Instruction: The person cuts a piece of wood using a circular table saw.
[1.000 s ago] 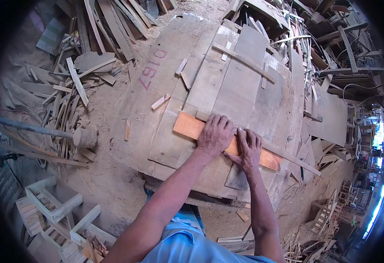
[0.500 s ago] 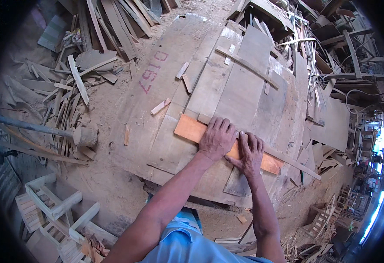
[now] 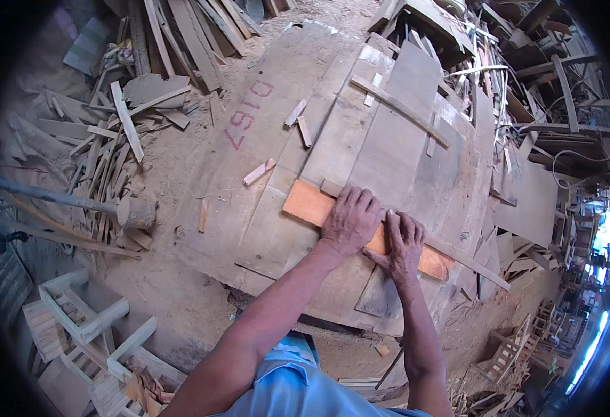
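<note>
A short orange-toned wooden board (image 3: 308,203) lies slantwise across the near part of a worktable built of plywood sheets. Along its far edge runs a thin, longer wooden strip (image 3: 468,262), which sticks out past the board's right end. My left hand (image 3: 351,221) is closed over the board left of its middle, fingers bent over the strip and the far edge. Close beside it, my right hand (image 3: 404,249) grips the board and strip, its fingers on the far side and its thumb toward the near edge. The fingertips are partly hidden.
Another wooden strip (image 3: 399,111) lies farther up the plywood table (image 3: 249,187). Small offcuts (image 3: 259,172) are scattered on the table's left half. Scrap wood piles (image 3: 194,42) stand beyond and to both sides. Slatted wooden frames (image 3: 86,313) sit at lower left, near a mallet-like round block (image 3: 136,213).
The whole view has shifted slightly to the right. Both hands keep their grip, and the board and strip stay in nearly the same place on the table.
</note>
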Demonstrator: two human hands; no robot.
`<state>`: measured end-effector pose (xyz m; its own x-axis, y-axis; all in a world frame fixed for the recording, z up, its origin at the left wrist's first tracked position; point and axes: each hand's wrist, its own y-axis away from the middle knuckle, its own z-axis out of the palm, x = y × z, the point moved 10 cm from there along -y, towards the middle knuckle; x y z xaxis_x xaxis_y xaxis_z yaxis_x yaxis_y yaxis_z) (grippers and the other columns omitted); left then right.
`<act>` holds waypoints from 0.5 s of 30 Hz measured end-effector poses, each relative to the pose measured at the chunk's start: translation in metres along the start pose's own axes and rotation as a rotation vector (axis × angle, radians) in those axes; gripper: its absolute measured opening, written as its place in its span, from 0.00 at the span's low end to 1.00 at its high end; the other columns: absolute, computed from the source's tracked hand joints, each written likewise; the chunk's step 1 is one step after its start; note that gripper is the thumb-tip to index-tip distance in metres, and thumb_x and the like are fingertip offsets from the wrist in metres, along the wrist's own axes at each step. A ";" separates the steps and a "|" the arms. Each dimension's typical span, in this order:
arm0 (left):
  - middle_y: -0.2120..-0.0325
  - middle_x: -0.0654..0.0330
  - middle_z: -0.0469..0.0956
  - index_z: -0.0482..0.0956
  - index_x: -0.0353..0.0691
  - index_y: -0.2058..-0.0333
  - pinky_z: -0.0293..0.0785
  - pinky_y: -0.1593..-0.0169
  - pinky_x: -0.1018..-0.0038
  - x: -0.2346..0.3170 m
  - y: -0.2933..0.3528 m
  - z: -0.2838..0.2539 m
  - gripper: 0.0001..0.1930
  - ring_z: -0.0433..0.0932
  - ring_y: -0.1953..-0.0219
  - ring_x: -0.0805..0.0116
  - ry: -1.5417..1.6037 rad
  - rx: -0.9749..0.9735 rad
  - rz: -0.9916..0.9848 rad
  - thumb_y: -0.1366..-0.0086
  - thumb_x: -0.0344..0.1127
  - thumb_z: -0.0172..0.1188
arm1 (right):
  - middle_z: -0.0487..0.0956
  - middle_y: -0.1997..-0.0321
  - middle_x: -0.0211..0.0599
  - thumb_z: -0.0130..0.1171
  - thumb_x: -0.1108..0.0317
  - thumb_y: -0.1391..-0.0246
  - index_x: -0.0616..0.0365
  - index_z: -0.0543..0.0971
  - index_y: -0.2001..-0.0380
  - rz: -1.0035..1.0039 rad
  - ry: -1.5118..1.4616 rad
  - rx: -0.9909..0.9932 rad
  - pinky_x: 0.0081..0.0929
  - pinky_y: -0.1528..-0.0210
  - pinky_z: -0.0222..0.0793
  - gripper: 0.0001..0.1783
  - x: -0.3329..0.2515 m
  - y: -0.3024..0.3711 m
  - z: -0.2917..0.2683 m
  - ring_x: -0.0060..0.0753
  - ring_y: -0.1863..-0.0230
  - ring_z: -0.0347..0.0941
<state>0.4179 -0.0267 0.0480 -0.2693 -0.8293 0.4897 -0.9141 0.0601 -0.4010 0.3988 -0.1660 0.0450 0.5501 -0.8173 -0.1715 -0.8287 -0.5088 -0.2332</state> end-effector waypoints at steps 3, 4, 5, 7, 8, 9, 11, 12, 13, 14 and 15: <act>0.62 0.53 0.74 0.77 0.37 0.64 0.71 0.41 0.56 0.002 -0.003 0.000 0.12 0.74 0.52 0.53 0.036 0.004 0.033 0.32 0.42 0.62 | 0.70 0.33 0.49 0.75 0.32 0.60 0.54 0.73 0.32 -0.007 0.005 -0.037 0.58 0.31 0.58 0.56 0.002 -0.002 0.005 0.60 0.35 0.64; 0.62 0.53 0.74 0.77 0.37 0.64 0.71 0.41 0.56 0.001 -0.004 -0.003 0.12 0.74 0.52 0.53 0.021 0.040 0.024 0.32 0.42 0.62 | 0.70 0.33 0.51 0.76 0.34 0.60 0.56 0.73 0.32 -0.019 -0.009 -0.001 0.58 0.31 0.59 0.56 0.001 -0.003 0.001 0.61 0.35 0.64; 0.62 0.53 0.74 0.77 0.37 0.64 0.71 0.40 0.56 0.000 -0.004 -0.002 0.12 0.74 0.52 0.53 0.020 0.037 0.022 0.32 0.42 0.62 | 0.70 0.33 0.51 0.76 0.34 0.60 0.56 0.73 0.32 -0.010 0.008 -0.045 0.58 0.31 0.59 0.56 0.003 -0.004 0.006 0.61 0.35 0.64; 0.62 0.53 0.74 0.77 0.37 0.64 0.71 0.40 0.56 -0.001 -0.006 0.000 0.12 0.74 0.53 0.53 0.016 0.035 0.018 0.31 0.41 0.61 | 0.70 0.33 0.51 0.76 0.34 0.60 0.57 0.73 0.33 -0.014 -0.006 -0.004 0.58 0.31 0.59 0.56 0.004 -0.005 0.002 0.61 0.35 0.64; 0.62 0.53 0.74 0.77 0.37 0.64 0.70 0.40 0.56 -0.001 -0.006 0.001 0.12 0.74 0.53 0.53 0.011 0.037 0.022 0.31 0.41 0.61 | 0.70 0.33 0.51 0.76 0.34 0.60 0.57 0.73 0.33 -0.008 0.005 -0.039 0.58 0.31 0.59 0.56 0.004 -0.006 0.006 0.61 0.35 0.64; 0.62 0.53 0.74 0.77 0.37 0.64 0.70 0.40 0.56 -0.001 -0.008 0.005 0.11 0.74 0.53 0.53 0.019 0.005 0.033 0.31 0.41 0.61 | 0.70 0.34 0.52 0.76 0.33 0.60 0.57 0.73 0.33 -0.007 0.009 -0.040 0.58 0.32 0.59 0.56 0.006 -0.007 0.006 0.61 0.35 0.64; 0.62 0.53 0.74 0.77 0.37 0.64 0.70 0.41 0.56 -0.002 -0.009 0.002 0.11 0.74 0.53 0.54 0.000 0.049 0.033 0.31 0.40 0.61 | 0.71 0.34 0.52 0.75 0.33 0.60 0.57 0.74 0.34 -0.009 0.012 -0.041 0.59 0.32 0.59 0.55 0.007 -0.008 0.007 0.62 0.35 0.64; 0.63 0.53 0.74 0.77 0.37 0.64 0.70 0.41 0.56 -0.001 -0.010 0.007 0.11 0.74 0.53 0.54 0.007 0.010 0.051 0.31 0.40 0.61 | 0.70 0.33 0.50 0.74 0.31 0.59 0.55 0.73 0.32 -0.008 0.013 -0.040 0.58 0.31 0.58 0.56 0.008 -0.009 0.008 0.60 0.35 0.64; 0.63 0.53 0.74 0.77 0.37 0.64 0.70 0.41 0.56 -0.002 -0.011 0.002 0.11 0.74 0.53 0.54 -0.006 0.059 0.043 0.31 0.40 0.61 | 0.69 0.33 0.49 0.73 0.30 0.58 0.52 0.73 0.31 -0.017 0.000 0.004 0.57 0.30 0.57 0.56 0.008 -0.010 0.003 0.58 0.34 0.64; 0.63 0.53 0.74 0.77 0.37 0.64 0.70 0.41 0.56 -0.002 -0.012 0.003 0.11 0.74 0.54 0.54 -0.017 0.056 0.048 0.31 0.40 0.61 | 0.69 0.33 0.49 0.73 0.30 0.58 0.52 0.73 0.31 -0.011 0.014 -0.039 0.57 0.30 0.57 0.56 0.009 -0.011 0.008 0.58 0.34 0.64; 0.63 0.53 0.74 0.77 0.37 0.64 0.70 0.41 0.56 -0.001 -0.013 0.007 0.11 0.74 0.54 0.54 -0.022 0.020 0.068 0.31 0.40 0.61 | 0.69 0.32 0.49 0.73 0.30 0.58 0.52 0.73 0.31 -0.002 0.014 -0.048 0.57 0.30 0.57 0.56 0.010 -0.012 0.009 0.58 0.34 0.64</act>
<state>0.4323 -0.0306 0.0473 -0.3236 -0.8359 0.4433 -0.8875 0.1056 -0.4486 0.4150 -0.1660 0.0371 0.5502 -0.8200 -0.1577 -0.8320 -0.5221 -0.1877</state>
